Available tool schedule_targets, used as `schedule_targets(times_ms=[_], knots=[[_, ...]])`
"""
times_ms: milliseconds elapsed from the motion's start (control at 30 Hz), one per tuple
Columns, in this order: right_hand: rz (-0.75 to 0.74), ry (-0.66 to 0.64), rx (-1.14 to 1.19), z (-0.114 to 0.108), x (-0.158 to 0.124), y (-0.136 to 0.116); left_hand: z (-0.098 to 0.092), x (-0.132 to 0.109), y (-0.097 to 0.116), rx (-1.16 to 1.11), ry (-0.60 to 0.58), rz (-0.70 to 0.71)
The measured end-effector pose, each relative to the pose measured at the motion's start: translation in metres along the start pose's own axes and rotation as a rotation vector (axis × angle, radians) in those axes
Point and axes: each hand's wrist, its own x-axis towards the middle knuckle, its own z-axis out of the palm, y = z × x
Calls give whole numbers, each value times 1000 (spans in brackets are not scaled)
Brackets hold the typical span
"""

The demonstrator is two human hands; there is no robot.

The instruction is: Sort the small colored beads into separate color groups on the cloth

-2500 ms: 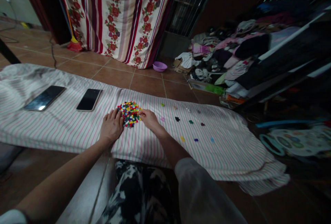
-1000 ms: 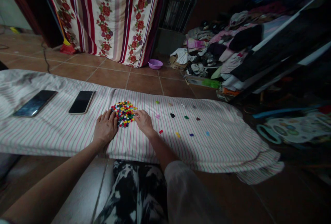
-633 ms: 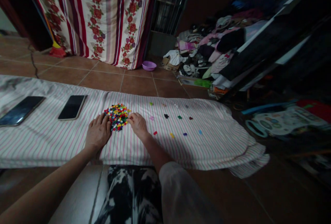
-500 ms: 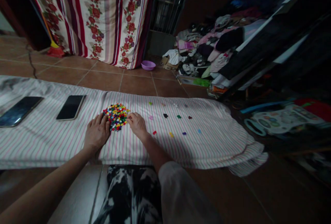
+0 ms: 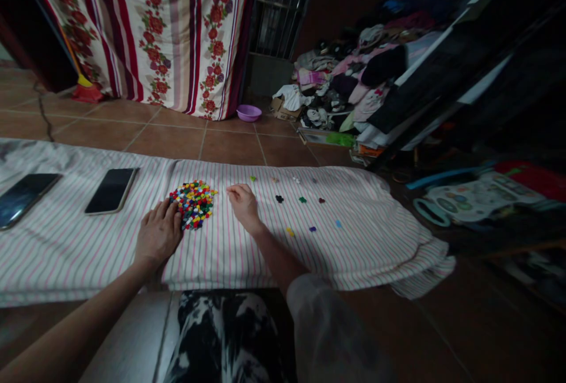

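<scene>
Pinching narrowly, right hand (image 5: pixel 244 204), grip contents indiscernible, left hand (image 5: pixel 158 233) flat, hiding some pieces (image 5: pixel 195 204), phone (image 5: pixel 27 195) cut off

On the cloth (image 5: pixel 230 259), phones (image 5: pixel 111 191) lie left of the pile (image 5: pixel 197 203) and clusters (image 5: pixel 279 199) right, with a basin (image 5: pixel 249 113) behind it.

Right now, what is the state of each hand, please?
Left hand: open, resting against the pile of colourful pieces.
Right hand: closed in a pinch; whether it holds anything cannot be told.

no readable text — no legible labels, brands, numbers, or signs
</scene>
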Motion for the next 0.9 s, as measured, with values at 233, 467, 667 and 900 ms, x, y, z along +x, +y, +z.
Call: schedule_targets(times_ms=[233, 467, 667, 900], knots=[[137, 219, -208, -84, 41, 58, -2, -1, 0, 4, 6, 17], [350, 311, -472, -150, 54, 112, 2, 0, -2, 9, 7, 20], [397, 269, -550, -163, 60, 133, 5, -1, -4, 24, 9, 28], [314, 179, -620, -161, 66, 141, 2, -1, -3, 20, -6, 43]])
